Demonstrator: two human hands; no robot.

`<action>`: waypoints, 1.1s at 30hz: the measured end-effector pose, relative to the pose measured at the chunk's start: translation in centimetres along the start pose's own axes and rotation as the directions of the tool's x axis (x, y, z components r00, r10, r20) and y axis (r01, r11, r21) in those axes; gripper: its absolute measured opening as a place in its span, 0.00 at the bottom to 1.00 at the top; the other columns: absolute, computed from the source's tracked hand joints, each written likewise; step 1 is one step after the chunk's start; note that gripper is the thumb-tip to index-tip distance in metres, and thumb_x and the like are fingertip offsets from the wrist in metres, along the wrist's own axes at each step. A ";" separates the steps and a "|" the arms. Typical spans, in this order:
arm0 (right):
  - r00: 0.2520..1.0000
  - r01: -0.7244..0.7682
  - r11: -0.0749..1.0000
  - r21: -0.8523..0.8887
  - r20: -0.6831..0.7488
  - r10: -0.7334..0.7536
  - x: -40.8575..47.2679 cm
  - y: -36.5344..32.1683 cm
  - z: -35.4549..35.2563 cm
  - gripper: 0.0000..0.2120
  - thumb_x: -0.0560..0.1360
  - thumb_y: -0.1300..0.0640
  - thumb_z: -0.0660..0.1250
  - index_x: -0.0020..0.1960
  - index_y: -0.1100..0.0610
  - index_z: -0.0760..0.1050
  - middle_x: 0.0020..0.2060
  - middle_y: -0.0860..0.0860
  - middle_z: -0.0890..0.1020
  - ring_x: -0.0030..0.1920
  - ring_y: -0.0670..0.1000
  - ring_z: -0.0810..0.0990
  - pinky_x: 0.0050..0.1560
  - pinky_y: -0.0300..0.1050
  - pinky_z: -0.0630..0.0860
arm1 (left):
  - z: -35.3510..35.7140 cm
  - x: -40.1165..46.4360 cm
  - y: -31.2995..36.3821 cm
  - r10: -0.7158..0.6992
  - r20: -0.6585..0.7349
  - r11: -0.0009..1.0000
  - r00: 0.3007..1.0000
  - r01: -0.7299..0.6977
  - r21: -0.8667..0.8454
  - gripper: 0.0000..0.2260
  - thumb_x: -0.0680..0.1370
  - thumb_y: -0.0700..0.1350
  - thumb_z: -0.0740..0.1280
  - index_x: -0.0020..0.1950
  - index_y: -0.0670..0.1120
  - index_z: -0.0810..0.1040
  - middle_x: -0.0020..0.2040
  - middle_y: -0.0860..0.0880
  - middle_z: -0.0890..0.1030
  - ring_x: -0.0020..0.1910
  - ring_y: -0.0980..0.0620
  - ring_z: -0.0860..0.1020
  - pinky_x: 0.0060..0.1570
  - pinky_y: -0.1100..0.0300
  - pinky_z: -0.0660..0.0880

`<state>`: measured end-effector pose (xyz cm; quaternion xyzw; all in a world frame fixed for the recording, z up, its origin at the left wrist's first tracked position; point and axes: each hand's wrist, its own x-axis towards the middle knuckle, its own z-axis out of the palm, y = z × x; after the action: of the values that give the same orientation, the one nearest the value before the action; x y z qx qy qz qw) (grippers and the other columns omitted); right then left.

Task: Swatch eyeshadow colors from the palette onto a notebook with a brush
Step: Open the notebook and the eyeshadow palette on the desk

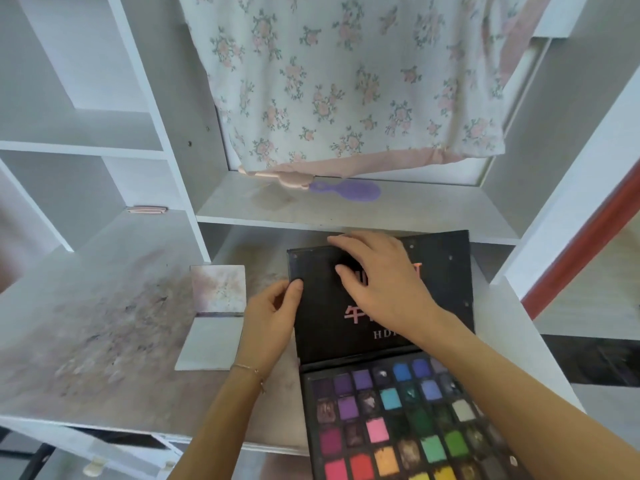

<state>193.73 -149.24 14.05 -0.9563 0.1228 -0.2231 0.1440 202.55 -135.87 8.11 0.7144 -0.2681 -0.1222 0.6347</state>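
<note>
Pinching the left edge of the black lid (381,296), the left hand (273,320) has its thumb on the lid's face and its fingers curled behind the edge; a thin bracelet (250,369) sits on that wrist; the right hand (381,282) lies flat on the lid's face with fingers straight and spread, pressing rather than gripping, its fingertips reaching toward the lid's far edge; the lid stands open and tilted back, pink and white lettering on it partly hidden by the right hand; below the lid, nearest the camera, the palette (408,420) lies open on the desk (114,306), showing rows of pans in purple, blue, teal, green, pink, red, orange and yellow, several of them worn and smudged; just left of the left hand, the small notebook (214,320) lies open on the desk, its upper page stained with pinkish smears and its lower page pale; the desk around it is streaked with powder marks; farther back, a purple hairbrush (346,190) rests on a raised shelf (346,209), partly under the hem of a hanging floral cloth (346,81); a flat pink item (147,209) lies at the back left of the desk; white shelving (86,98) rises on the left; I cannot see any makeup brush.
</note>
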 end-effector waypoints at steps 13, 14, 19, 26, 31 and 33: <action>0.979 0.073 0.975 -0.208 0.200 -0.031 -3.9 1.7 3.0 0.24 0.78 0.51 0.55 0.73 0.48 0.55 0.75 0.50 0.49 0.73 0.49 0.39 0.71 0.52 0.36 | 0.1 -1.0 -0.9 -0.046 0.147 0.992 0.988 0.028 0.119 0.20 0.77 0.42 0.63 0.62 0.63 0.65 0.49 0.55 0.81 0.46 0.57 0.81 0.45 0.58 0.79; 0.976 0.076 0.971 -0.225 0.214 -0.027 -4.1 1.6 3.1 0.25 0.78 0.51 0.54 0.74 0.47 0.53 0.75 0.50 0.47 0.72 0.48 0.37 0.71 0.52 0.36 | 0.1 -1.0 -0.9 -0.050 0.156 0.994 0.986 0.034 0.100 0.20 0.77 0.41 0.63 0.65 0.60 0.65 0.49 0.55 0.81 0.46 0.58 0.81 0.44 0.58 0.79; 0.968 0.009 0.981 -0.196 0.249 0.041 -5.0 1.6 3.4 0.25 0.78 0.48 0.52 0.74 0.47 0.51 0.75 0.49 0.46 0.74 0.50 0.39 0.71 0.51 0.37 | 0.2 -1.0 -1.0 -0.074 0.177 0.981 0.982 0.039 0.190 0.22 0.77 0.43 0.62 0.68 0.58 0.63 0.50 0.50 0.82 0.46 0.53 0.81 0.47 0.52 0.80; 0.920 -0.067 0.978 -0.198 0.366 0.137 -5.1 2.6 3.8 0.25 0.79 0.46 0.50 0.74 0.46 0.49 0.75 0.49 0.47 0.74 0.51 0.41 0.72 0.57 0.40 | 0.9 -0.5 -1.1 -0.040 0.103 0.911 0.994 -0.006 0.412 0.21 0.76 0.44 0.65 0.68 0.52 0.66 0.57 0.51 0.76 0.50 0.53 0.77 0.53 0.55 0.77; 0.841 -0.201 0.952 -0.230 0.459 0.288 -6.6 3.7 3.0 0.27 0.78 0.41 0.49 0.74 0.44 0.46 0.75 0.49 0.44 0.74 0.54 0.40 0.70 0.65 0.43 | 0.4 -1.2 -0.6 0.166 0.257 0.652 0.952 -0.301 0.696 0.25 0.76 0.51 0.63 0.71 0.47 0.63 0.71 0.45 0.65 0.69 0.48 0.62 0.68 0.59 0.56; 0.768 -0.262 0.925 -0.273 0.522 0.372 -7.4 4.3 2.8 0.28 0.77 0.38 0.46 0.73 0.43 0.42 0.75 0.50 0.41 0.74 0.55 0.37 0.69 0.67 0.42 | 0.7 -1.8 -0.7 0.044 0.447 0.579 0.894 -0.387 0.717 0.26 0.77 0.56 0.57 0.73 0.49 0.57 0.75 0.47 0.56 0.74 0.48 0.52 0.70 0.59 0.47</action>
<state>187.87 -150.38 7.32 -0.9531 0.2550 0.1097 0.1203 200.82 -135.42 7.03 0.8427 -0.4984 -0.0477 0.1980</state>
